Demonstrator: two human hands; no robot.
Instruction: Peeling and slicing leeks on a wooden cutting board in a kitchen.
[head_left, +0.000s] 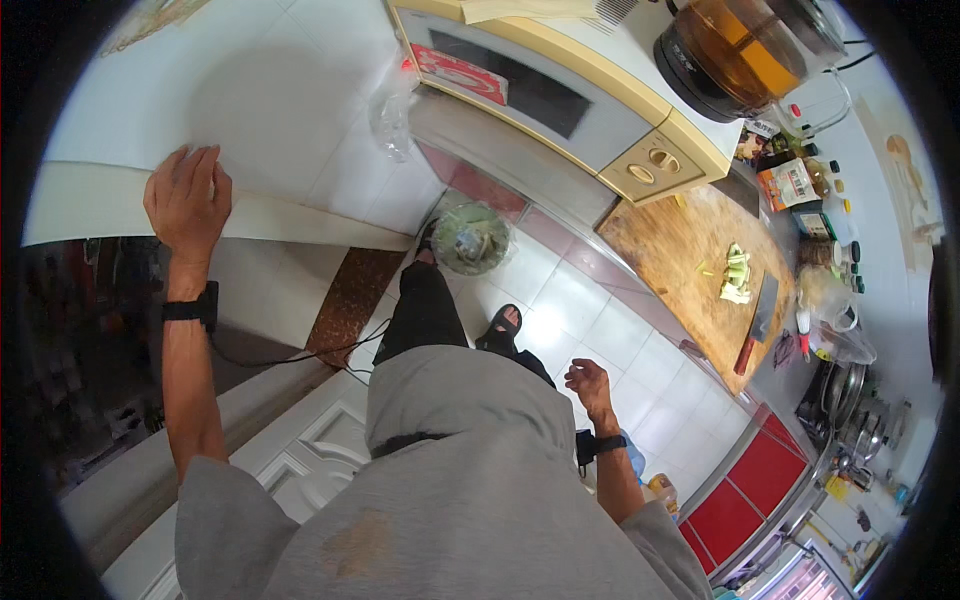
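My left hand (190, 196) rests with its palm down on a white ledge (277, 213) along the tiled wall, fingers pointing at the tiles and holding nothing. My right hand (590, 382) hangs over the tiled floor beside my body, its fingers loosely curled, with nothing seen in it. Beyond it on the counter lies a wooden cutting board (652, 247). Cut pieces of a pale green vegetable (736, 274) are piled on the board, and a knife (762, 315) with a red handle lies beside them. A bag-lined bin (471, 238) stands on the floor by my feet.
A cream oven-like appliance (626, 112) stands by the wall, with a glass kettle (750, 56) of amber liquid on top. Bottles and a seasoning packet (786, 184) line the counter's back. Metal pans (844, 394) are further along, above red cabinet doors (766, 469). A plastic bag (391, 112) hangs near the appliance.
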